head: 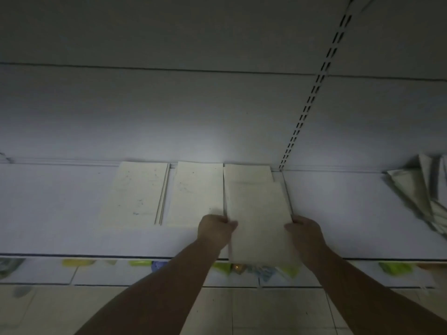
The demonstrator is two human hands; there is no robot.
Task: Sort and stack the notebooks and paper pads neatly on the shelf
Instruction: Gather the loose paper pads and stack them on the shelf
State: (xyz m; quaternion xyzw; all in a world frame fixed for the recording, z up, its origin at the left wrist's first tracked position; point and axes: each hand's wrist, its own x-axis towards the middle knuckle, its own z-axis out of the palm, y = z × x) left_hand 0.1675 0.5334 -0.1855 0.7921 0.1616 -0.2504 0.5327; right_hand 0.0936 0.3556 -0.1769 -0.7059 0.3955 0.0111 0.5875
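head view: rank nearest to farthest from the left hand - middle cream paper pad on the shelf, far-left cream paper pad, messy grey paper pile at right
1. middle cream paper pad, just beyond the left hand
2. far-left cream paper pad, further left
3. messy grey paper pile, far right of the white shelf

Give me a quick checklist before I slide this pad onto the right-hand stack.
1. Grip of left hand on left edge of held pad: ok.
2. Grip of right hand on its right edge: ok.
3. Pad squared with the right stack: not ok, it juts past the front of the shelf.
4. The middle stack out of the way: ok, it lies beside.
5. Pad matches that stack's kind: cannot tell, too dim.
6. The loose pile at far right tidy: not ok.
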